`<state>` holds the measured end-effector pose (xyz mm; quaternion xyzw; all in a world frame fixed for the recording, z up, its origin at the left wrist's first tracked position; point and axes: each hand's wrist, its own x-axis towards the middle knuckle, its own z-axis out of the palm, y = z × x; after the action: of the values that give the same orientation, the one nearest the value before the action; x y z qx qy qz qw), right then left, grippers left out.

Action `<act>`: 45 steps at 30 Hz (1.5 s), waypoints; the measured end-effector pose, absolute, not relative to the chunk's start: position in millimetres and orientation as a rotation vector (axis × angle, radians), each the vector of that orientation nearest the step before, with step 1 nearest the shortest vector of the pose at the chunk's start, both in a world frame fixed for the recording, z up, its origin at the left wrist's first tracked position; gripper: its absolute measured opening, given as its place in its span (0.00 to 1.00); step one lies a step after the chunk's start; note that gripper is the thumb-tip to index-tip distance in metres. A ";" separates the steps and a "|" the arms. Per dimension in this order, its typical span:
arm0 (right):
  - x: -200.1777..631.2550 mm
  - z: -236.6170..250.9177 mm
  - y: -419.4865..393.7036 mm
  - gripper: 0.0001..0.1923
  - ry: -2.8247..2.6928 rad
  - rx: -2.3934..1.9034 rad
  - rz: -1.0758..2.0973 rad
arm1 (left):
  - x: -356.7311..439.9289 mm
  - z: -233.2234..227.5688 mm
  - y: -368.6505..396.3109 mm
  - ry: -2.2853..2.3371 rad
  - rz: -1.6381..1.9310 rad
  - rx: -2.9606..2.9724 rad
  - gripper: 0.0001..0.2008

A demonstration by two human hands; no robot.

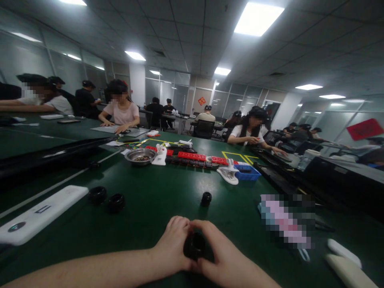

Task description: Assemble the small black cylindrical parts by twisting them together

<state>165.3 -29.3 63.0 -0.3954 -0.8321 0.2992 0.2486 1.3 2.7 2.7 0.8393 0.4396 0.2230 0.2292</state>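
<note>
Black ring (190,249) | opening upward, long axis roughly upright | left hand (175,242), right hand (219,249): grip pinching ring

My left hand (174,242) and right hand (223,248) cover part of the black ring (189,250) between them; I note its underside is out of sight. My left forearm (99,267) runs off the bottom edge. The white device (51,212) is cut by the left edge, the cream object (348,272) by the lower. Pixelation obscures the pink item (285,222). Contents of the metal bowl (132,160): too small to identify. Markings on the red banner (363,129): illegible, blurred.
</note>
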 end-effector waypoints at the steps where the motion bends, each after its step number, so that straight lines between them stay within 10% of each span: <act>1: 165.2 63.6 -29.5 0.29 -2.264 -1.099 0.790 | 1.0 1.8 2.8 1.203 0.624 2.310 0.29; 45: 162.1 55.6 -28.7 0.23 -2.196 -1.379 0.539 | 0.2 0.8 5.1 1.132 0.649 2.289 0.22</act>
<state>162.1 -28.7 55.6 -0.5048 -0.8041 0.1973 0.2441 0.2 5.1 0.8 0.8410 0.4160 0.2385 0.2504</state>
